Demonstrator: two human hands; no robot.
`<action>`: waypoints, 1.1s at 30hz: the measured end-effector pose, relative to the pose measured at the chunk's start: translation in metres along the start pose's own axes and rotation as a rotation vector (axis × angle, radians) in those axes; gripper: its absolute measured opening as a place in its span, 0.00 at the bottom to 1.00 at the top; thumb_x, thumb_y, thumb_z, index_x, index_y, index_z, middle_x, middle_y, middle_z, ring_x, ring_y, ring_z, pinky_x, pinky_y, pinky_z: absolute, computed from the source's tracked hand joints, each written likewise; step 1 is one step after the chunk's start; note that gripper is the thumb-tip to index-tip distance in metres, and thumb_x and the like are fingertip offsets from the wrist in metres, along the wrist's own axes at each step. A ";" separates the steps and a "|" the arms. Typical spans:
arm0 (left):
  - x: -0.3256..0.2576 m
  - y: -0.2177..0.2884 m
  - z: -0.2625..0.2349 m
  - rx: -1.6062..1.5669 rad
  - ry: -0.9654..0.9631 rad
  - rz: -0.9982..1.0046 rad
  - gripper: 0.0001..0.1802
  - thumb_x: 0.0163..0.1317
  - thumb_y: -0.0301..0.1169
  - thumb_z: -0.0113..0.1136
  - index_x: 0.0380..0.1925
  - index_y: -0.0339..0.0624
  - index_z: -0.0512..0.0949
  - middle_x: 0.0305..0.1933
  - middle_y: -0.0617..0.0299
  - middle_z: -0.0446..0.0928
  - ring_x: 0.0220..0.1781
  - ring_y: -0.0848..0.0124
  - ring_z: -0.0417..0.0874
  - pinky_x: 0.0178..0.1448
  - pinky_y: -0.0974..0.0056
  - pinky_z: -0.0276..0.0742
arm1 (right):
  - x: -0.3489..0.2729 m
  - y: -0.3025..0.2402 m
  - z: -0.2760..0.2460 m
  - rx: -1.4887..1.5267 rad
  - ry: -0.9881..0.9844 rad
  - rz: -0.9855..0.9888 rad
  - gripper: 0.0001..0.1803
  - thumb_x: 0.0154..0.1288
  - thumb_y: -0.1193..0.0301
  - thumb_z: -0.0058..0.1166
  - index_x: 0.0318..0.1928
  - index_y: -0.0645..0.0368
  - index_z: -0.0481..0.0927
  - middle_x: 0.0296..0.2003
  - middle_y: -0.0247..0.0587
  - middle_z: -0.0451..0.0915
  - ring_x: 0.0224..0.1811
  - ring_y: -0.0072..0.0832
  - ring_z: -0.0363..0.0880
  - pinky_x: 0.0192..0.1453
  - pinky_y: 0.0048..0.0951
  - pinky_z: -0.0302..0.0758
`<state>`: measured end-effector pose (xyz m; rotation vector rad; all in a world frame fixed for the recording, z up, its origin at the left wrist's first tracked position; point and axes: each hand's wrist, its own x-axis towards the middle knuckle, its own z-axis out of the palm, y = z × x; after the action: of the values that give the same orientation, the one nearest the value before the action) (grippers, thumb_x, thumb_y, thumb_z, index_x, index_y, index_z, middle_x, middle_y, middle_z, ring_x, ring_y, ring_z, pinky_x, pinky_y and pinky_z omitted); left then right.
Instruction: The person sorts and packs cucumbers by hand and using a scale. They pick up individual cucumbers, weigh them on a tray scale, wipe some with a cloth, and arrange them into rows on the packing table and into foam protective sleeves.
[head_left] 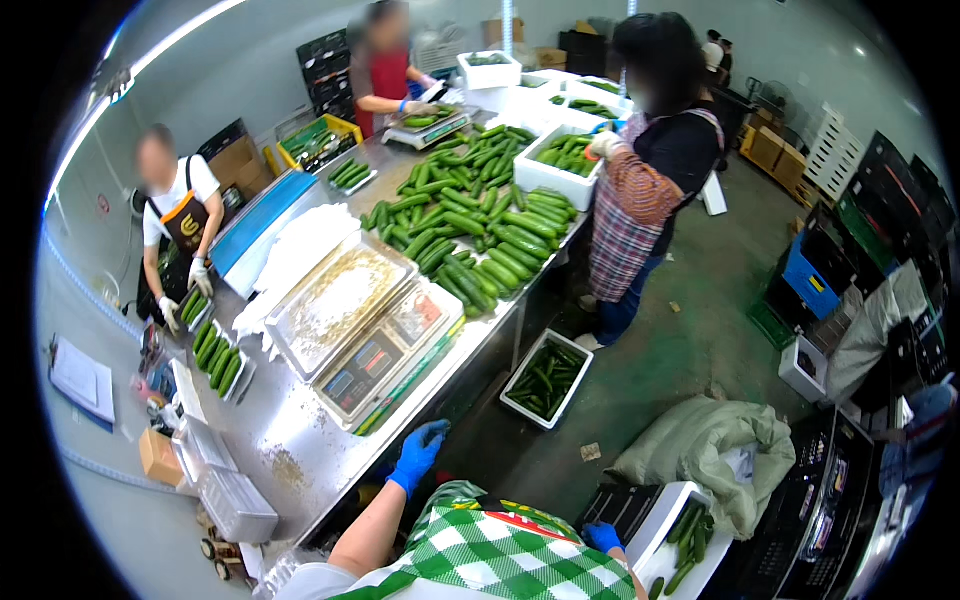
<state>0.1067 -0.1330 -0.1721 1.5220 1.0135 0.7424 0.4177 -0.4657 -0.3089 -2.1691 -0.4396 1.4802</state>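
My left hand [420, 455], in a blue glove, reaches past the near edge of the steel table [270, 490]. Its fingers are spread and nothing is in them. Just beyond it on the table stands a digital scale [375, 365] with a metal pan [340, 300]. Down by my right side, my right hand [602, 538], also blue-gloved, is next to the rim of a white foam box [655, 545] with cucumbers [692, 530] in it. The fingers of that hand are mostly hidden. A green checked apron [500, 555] covers my front.
Cucumbers [470, 225] are heaped across the table, with trays of cucumbers [217, 358] at the left. A foam box [545, 380] of cucumbers sits on the floor. A woven sack [700, 450] and black crates [815, 480] stand at right. Three people work around the table.
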 end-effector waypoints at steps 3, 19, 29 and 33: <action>0.021 0.029 -0.014 -0.168 0.068 0.053 0.17 0.61 0.23 0.49 0.51 0.34 0.72 0.49 0.56 0.76 0.51 0.72 0.75 0.57 0.69 0.67 | 0.059 0.024 0.002 -0.248 0.077 -0.051 0.18 0.57 0.58 0.50 0.33 0.61 0.82 0.29 0.47 0.81 0.32 0.38 0.80 0.39 0.35 0.74; 0.051 0.131 -0.202 -0.088 0.583 0.358 0.17 0.61 0.19 0.47 0.50 0.37 0.74 0.45 0.59 0.77 0.44 0.74 0.77 0.51 0.69 0.71 | 0.223 -0.098 0.076 -1.025 -0.054 -0.551 0.14 0.58 0.62 0.48 0.36 0.60 0.77 0.31 0.56 0.77 0.32 0.46 0.76 0.38 0.44 0.72; 0.013 0.100 -0.234 -0.199 1.067 0.248 0.17 0.61 0.17 0.45 0.49 0.34 0.73 0.45 0.57 0.77 0.44 0.72 0.77 0.52 0.68 0.71 | 0.287 -0.339 -0.006 -0.317 0.364 -0.691 0.08 0.61 0.75 0.45 0.38 0.66 0.75 0.32 0.46 0.76 0.30 0.34 0.73 0.37 0.33 0.72; 0.005 0.114 -0.223 -0.134 1.255 0.223 0.16 0.61 0.18 0.45 0.49 0.32 0.73 0.49 0.55 0.76 0.44 0.71 0.77 0.52 0.67 0.72 | 0.248 -0.513 -0.009 0.270 0.280 -0.893 0.12 0.67 0.71 0.43 0.44 0.64 0.74 0.33 0.40 0.78 0.32 0.23 0.74 0.35 0.23 0.73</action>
<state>-0.0630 -0.0328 -0.0176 0.9567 1.6213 1.9923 0.5180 0.0873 -0.2174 -1.5812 -0.8917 0.6814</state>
